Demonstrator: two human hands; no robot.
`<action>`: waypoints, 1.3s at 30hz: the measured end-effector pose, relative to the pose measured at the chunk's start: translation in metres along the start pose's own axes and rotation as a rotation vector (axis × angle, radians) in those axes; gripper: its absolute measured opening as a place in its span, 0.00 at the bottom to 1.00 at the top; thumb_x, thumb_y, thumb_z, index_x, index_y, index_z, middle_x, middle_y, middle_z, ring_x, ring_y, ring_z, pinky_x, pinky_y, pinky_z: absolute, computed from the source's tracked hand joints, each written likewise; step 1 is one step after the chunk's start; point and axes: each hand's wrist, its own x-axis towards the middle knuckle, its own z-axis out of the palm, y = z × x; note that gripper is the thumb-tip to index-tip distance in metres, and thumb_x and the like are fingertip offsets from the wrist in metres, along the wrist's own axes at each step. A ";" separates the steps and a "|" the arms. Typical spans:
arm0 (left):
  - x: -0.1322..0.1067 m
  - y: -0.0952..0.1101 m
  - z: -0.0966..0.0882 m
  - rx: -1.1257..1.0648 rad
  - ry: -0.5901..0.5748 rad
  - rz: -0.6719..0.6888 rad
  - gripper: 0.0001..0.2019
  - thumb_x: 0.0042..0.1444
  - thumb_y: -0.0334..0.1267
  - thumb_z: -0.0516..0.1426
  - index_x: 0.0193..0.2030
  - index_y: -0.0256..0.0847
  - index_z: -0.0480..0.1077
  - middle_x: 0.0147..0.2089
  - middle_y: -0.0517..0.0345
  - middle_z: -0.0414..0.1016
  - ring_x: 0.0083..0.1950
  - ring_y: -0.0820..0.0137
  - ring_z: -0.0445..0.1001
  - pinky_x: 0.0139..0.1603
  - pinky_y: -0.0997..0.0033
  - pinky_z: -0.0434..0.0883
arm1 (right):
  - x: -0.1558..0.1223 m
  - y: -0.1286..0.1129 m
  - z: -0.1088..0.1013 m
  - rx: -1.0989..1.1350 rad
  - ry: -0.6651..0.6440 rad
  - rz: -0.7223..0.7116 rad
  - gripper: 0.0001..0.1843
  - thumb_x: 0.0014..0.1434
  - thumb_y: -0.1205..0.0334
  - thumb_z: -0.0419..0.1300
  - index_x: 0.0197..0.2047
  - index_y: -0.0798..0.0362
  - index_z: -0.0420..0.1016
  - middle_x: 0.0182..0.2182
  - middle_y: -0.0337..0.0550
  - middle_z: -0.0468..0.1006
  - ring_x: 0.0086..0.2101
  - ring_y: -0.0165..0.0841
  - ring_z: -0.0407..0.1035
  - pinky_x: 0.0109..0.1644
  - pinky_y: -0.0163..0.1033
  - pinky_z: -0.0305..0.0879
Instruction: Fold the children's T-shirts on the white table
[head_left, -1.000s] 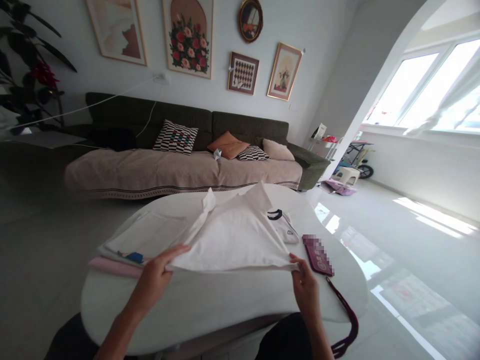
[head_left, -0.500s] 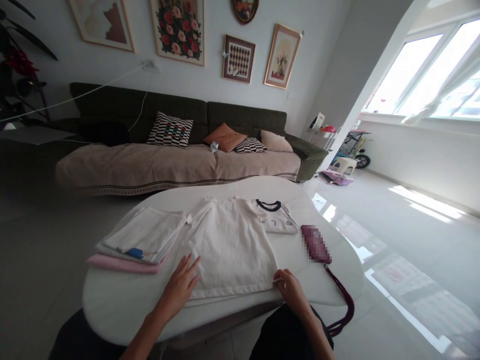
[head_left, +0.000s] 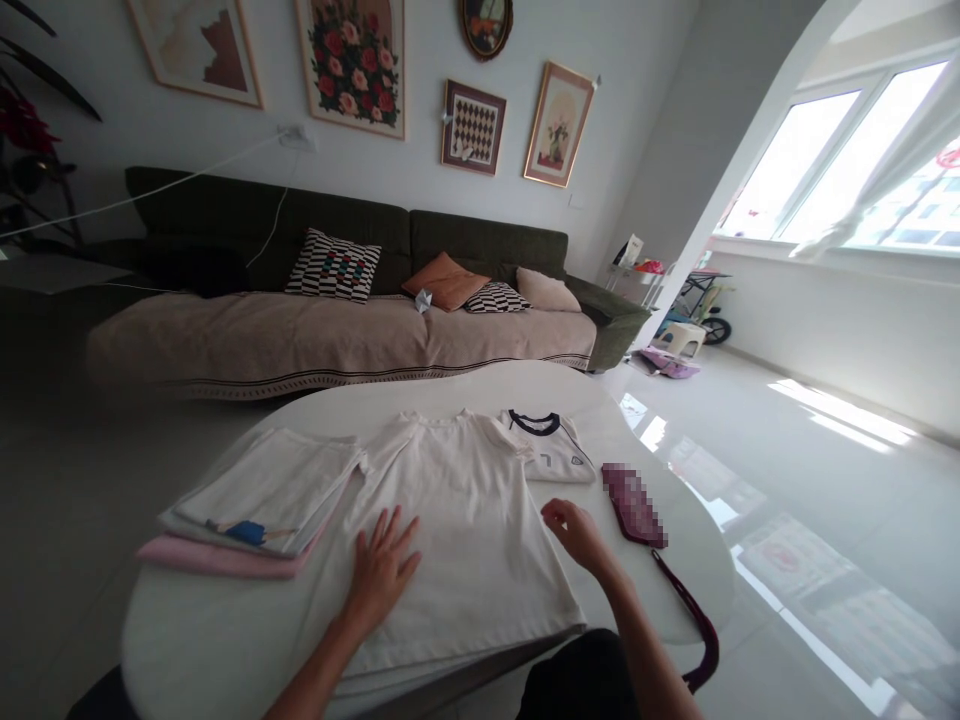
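Observation:
A white T-shirt (head_left: 457, 520) lies spread out on the white table (head_left: 667, 600), its neck away from me and its hem at the near edge. Flat on the left part of the shirt rests my left hand (head_left: 381, 572), fingers spread. My right hand (head_left: 576, 535) is just off the shirt's right side edge, its fingers curled together with no cloth visible in them. Whether the fingertips touch the edge, I cannot tell. Beyond it lies a folded white shirt (head_left: 559, 455) with a dark collar, partly under the T-shirt's sleeve.
Folded clothes (head_left: 262, 490), white over pink, are stacked on the table's left. A blurred maroon item (head_left: 631, 505) with a dark strap (head_left: 694, 610) lies at the right, the strap hanging over the edge. Behind the table stands a green sofa (head_left: 487, 235) with cushions.
My right hand has let go of the hem's right corner and moved up along the shirt's side. My left hand has moved further onto the shirt. The hem now lies nearer to me.

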 end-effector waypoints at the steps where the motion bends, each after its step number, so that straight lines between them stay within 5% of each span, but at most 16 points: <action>1: 0.002 0.001 0.008 0.000 -0.007 0.000 0.23 0.58 0.44 0.44 0.61 0.50 0.54 0.66 0.53 0.46 0.66 0.58 0.42 0.60 0.46 0.46 | 0.018 -0.002 0.003 -0.007 0.002 0.008 0.11 0.53 0.64 0.49 0.34 0.53 0.72 0.30 0.42 0.74 0.32 0.32 0.69 0.38 0.36 0.62; 4: 0.003 0.000 0.023 0.005 -0.012 -0.010 0.23 0.58 0.45 0.45 0.61 0.52 0.52 0.67 0.55 0.46 0.66 0.58 0.42 0.60 0.44 0.43 | 0.072 -0.002 0.015 -0.038 0.044 0.069 0.12 0.53 0.64 0.51 0.39 0.54 0.71 0.36 0.46 0.74 0.37 0.34 0.69 0.41 0.37 0.61; 9: 0.003 -0.005 0.023 0.003 -0.042 -0.029 0.23 0.58 0.45 0.45 0.61 0.55 0.51 0.67 0.58 0.45 0.66 0.58 0.42 0.60 0.44 0.43 | 0.150 0.004 0.026 -0.068 0.103 0.184 0.20 0.53 0.57 0.56 0.46 0.61 0.67 0.45 0.56 0.69 0.48 0.42 0.62 0.48 0.44 0.58; 13: 0.005 -0.009 0.030 0.007 -0.064 -0.031 0.24 0.58 0.45 0.45 0.62 0.57 0.48 0.67 0.60 0.43 0.67 0.59 0.41 0.61 0.44 0.41 | 0.195 0.011 0.023 -0.029 0.018 0.211 0.15 0.56 0.57 0.57 0.43 0.58 0.69 0.42 0.46 0.71 0.43 0.36 0.66 0.47 0.46 0.62; 19: 0.009 -0.015 0.043 0.021 -0.116 -0.049 0.27 0.56 0.43 0.46 0.62 0.59 0.44 0.67 0.61 0.40 0.67 0.58 0.40 0.60 0.41 0.41 | 0.229 0.030 0.003 0.094 -0.009 0.279 0.16 0.58 0.57 0.54 0.49 0.56 0.65 0.45 0.45 0.69 0.40 0.32 0.67 0.41 0.43 0.67; 24: 0.010 -0.015 0.038 0.001 -0.174 -0.058 0.27 0.55 0.44 0.47 0.62 0.59 0.45 0.67 0.60 0.40 0.66 0.57 0.41 0.60 0.41 0.42 | 0.230 0.021 -0.001 0.076 0.228 0.316 0.16 0.59 0.60 0.53 0.49 0.57 0.65 0.45 0.48 0.69 0.41 0.34 0.66 0.43 0.45 0.65; 28: 0.008 -0.012 0.036 -0.028 -0.147 -0.057 0.29 0.55 0.41 0.47 0.63 0.61 0.42 0.67 0.63 0.37 0.67 0.58 0.38 0.60 0.40 0.40 | 0.224 -0.035 0.029 0.044 0.331 0.211 0.19 0.57 0.72 0.46 0.51 0.64 0.63 0.47 0.60 0.67 0.47 0.41 0.63 0.48 0.45 0.58; 34: 0.006 -0.006 0.030 -0.052 -0.126 -0.071 0.30 0.54 0.42 0.48 0.63 0.60 0.42 0.68 0.63 0.36 0.67 0.56 0.37 0.60 0.40 0.39 | 0.205 -0.186 0.140 0.125 -0.056 -0.170 0.08 0.52 0.66 0.57 0.37 0.51 0.72 0.34 0.40 0.75 0.37 0.30 0.68 0.43 0.31 0.61; 36: 0.006 -0.004 0.025 -0.056 -0.132 -0.077 0.30 0.53 0.40 0.49 0.63 0.57 0.45 0.68 0.62 0.36 0.67 0.55 0.37 0.61 0.40 0.39 | 0.199 -0.223 0.171 0.133 -0.113 -0.178 0.10 0.53 0.62 0.58 0.40 0.53 0.71 0.35 0.42 0.75 0.38 0.32 0.68 0.44 0.34 0.62; 39: 0.005 -0.001 0.018 -0.058 -0.162 -0.069 0.31 0.51 0.36 0.49 0.63 0.53 0.46 0.68 0.61 0.37 0.67 0.55 0.36 0.61 0.41 0.40 | 0.192 -0.248 0.195 0.124 -0.120 -0.084 0.15 0.57 0.58 0.55 0.46 0.57 0.67 0.42 0.47 0.72 0.42 0.35 0.67 0.46 0.44 0.63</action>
